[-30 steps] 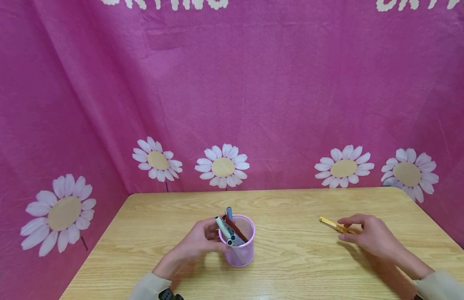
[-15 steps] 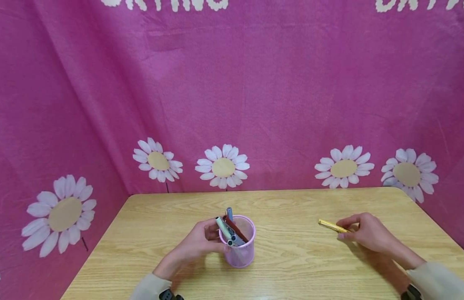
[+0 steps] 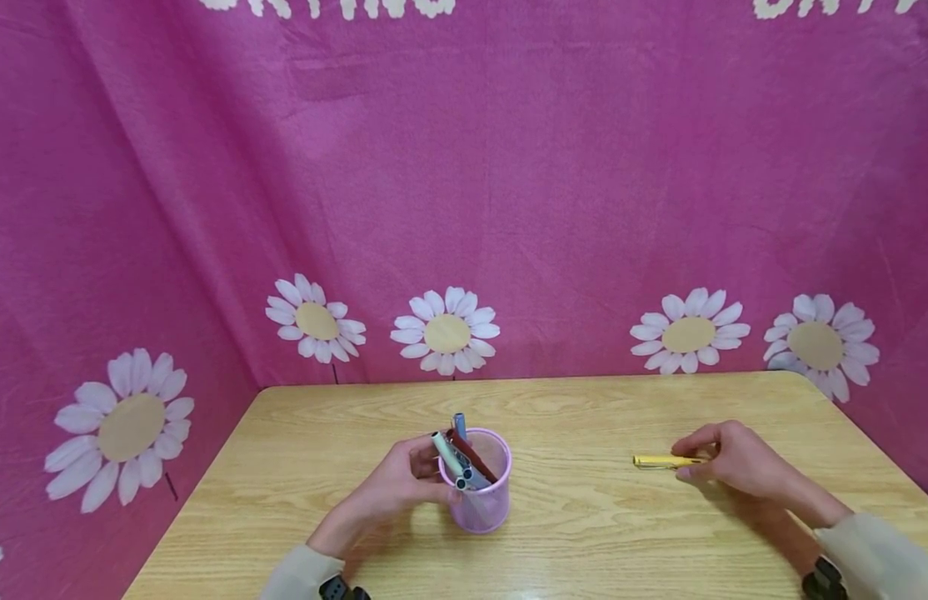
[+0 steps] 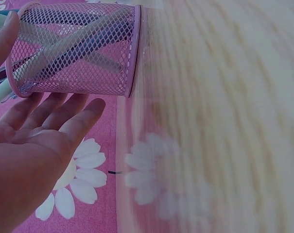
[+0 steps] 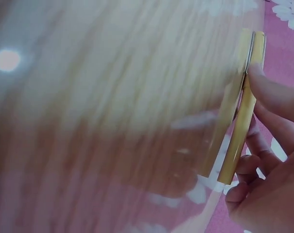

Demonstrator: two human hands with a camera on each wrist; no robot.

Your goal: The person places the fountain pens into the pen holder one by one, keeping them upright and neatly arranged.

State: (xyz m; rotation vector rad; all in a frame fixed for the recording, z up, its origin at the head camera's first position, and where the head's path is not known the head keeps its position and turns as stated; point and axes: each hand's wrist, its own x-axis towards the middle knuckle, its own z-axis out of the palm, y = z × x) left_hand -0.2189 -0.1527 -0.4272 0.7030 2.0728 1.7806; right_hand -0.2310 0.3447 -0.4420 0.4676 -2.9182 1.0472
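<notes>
A pink mesh pen holder [image 3: 485,507] stands upright on the wooden table with several pens leaning in it, among them a pale green pen [image 3: 446,452], a dark red one [image 3: 473,457] and a blue one [image 3: 460,425]. My left hand [image 3: 395,482] holds the holder from its left side, thumb near the rim and fingers along the far side, as the left wrist view shows. To the right, my right hand [image 3: 745,465] pinches a yellow pen [image 3: 654,461] between thumb and fingers. In the right wrist view the pen [image 5: 240,138] lies close above its reflection in the glossy tabletop.
The light wooden table [image 3: 569,533] has a shiny surface. Behind and to the left hangs a magenta cloth [image 3: 509,192] printed with white daisies, close along the table's back edge.
The yellow pen has turned in my right hand from slanting to nearly level across the head view, its free end shifting slightly left and nearer. The left hand and pen holder stay put.
</notes>
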